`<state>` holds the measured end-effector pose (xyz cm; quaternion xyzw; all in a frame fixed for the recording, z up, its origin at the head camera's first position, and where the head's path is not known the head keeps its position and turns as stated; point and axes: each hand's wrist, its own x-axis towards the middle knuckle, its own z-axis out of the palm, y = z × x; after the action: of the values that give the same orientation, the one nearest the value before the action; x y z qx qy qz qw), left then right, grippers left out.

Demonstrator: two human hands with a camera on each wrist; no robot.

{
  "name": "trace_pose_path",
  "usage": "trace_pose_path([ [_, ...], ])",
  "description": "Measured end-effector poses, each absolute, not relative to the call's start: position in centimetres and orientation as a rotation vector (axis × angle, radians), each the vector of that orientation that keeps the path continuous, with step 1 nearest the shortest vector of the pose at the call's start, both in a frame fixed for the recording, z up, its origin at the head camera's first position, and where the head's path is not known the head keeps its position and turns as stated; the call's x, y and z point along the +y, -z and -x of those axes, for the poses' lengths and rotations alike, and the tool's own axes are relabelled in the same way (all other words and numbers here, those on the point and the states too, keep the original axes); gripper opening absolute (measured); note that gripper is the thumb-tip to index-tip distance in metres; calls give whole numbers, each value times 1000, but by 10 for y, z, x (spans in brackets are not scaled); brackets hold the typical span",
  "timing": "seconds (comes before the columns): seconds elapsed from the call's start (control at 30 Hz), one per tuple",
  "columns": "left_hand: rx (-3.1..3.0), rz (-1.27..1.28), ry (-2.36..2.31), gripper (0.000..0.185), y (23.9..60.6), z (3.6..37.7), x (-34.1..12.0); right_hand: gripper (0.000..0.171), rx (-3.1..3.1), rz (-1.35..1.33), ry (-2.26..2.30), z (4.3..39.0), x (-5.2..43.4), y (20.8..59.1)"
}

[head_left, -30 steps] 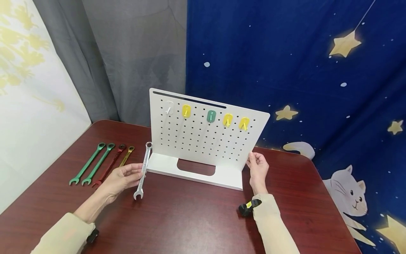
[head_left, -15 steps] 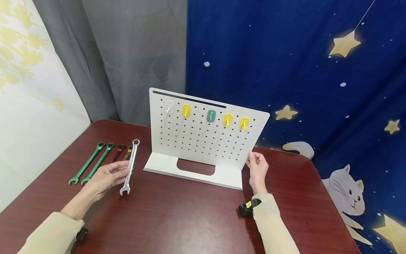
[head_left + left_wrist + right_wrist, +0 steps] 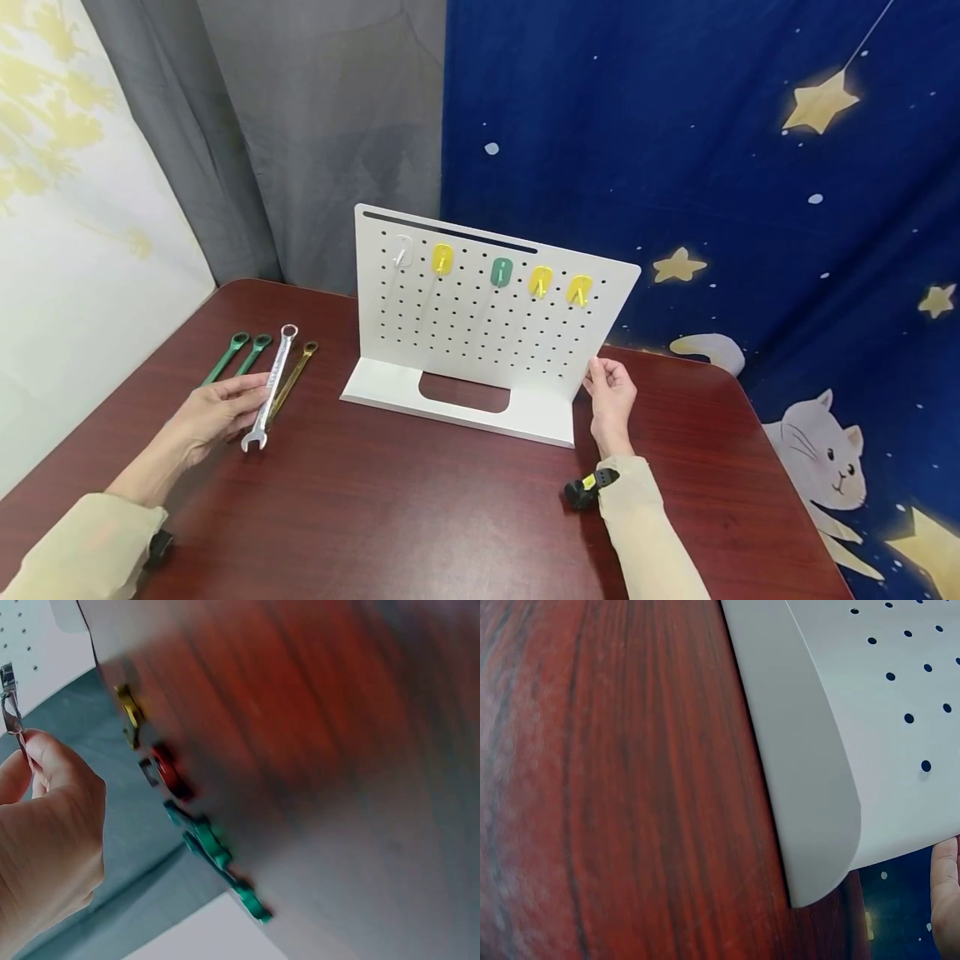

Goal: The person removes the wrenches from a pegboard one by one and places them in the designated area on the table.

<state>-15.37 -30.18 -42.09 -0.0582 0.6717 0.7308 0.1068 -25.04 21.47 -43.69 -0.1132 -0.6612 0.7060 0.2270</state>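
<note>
A person is holding a silver wrench (image 3: pixel 271 385) over a table (image 3: pixel 420 517).
The left hand (image 3: pixel 213 410) is pinching its shaft above the coloured wrenches (image 3: pixel 243 350); the right hand (image 3: pixel 611 398) is gripping the pegboard's (image 3: pixel 480 317) edge, fingers curled.

The long silver metal combination wrench (image 3: pixel 271 386), held in the left hand (image 3: pixel 217 410), has been carried leftward away from the white perforated pegboard (image 3: pixel 487 321), over the coloured wrenches (image 3: pixel 247 354).
</note>
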Motion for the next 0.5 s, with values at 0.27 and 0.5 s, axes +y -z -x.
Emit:
trace_pose_path([
  [0.27, 1975, 179, -2204, 31, 422, 158, -320, 10, -1808, 299, -1957, 251, 214, 435],
  [0.5, 2047, 241, -2138, 31, 424, 162, -339, 18, -1809, 291, -1963, 250, 214, 434],
])
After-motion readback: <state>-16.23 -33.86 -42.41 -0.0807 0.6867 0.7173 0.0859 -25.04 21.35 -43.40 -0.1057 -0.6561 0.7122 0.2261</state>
